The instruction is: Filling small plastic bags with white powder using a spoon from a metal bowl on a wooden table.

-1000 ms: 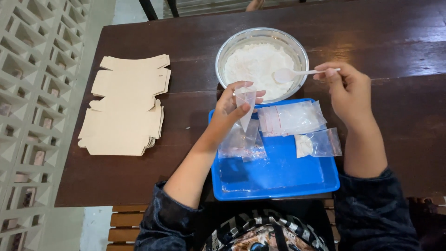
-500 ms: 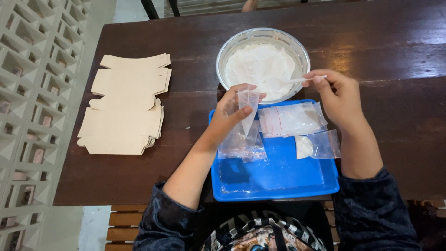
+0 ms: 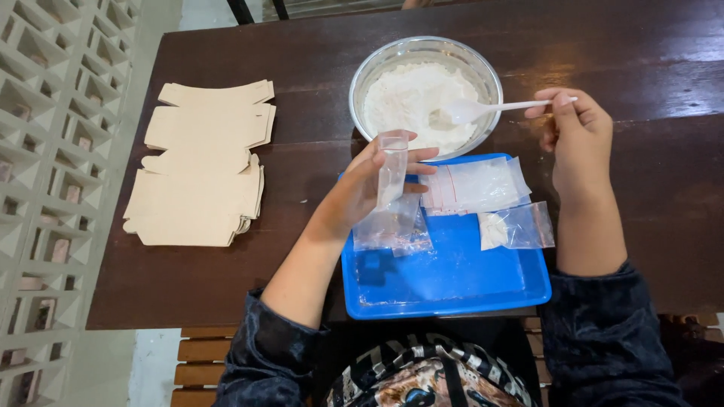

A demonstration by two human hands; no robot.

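Note:
My left hand (image 3: 360, 188) holds a small clear plastic bag (image 3: 391, 170) upright over the blue tray (image 3: 452, 286), just in front of the metal bowl (image 3: 362, 79) of white powder (image 3: 411, 102). My right hand (image 3: 577, 139) pinches the handle of a white plastic spoon (image 3: 483, 109), whose scoop rests in the powder. On the tray lie empty clear zip bags (image 3: 475, 185), some more under my left hand (image 3: 388, 230), and one bag with a little powder in it (image 3: 516, 226).
A stack of flat tan cardboard box blanks (image 3: 200, 166) lies on the dark wooden table (image 3: 664, 188) to the left. A white lattice wall (image 3: 53, 151) stands beyond the table's left edge. A wooden slatted bench (image 3: 204, 354) is beneath me.
My right hand has moved the spoon's scoop down into the powder in the bowl. My left hand keeps the bag in about the same place.

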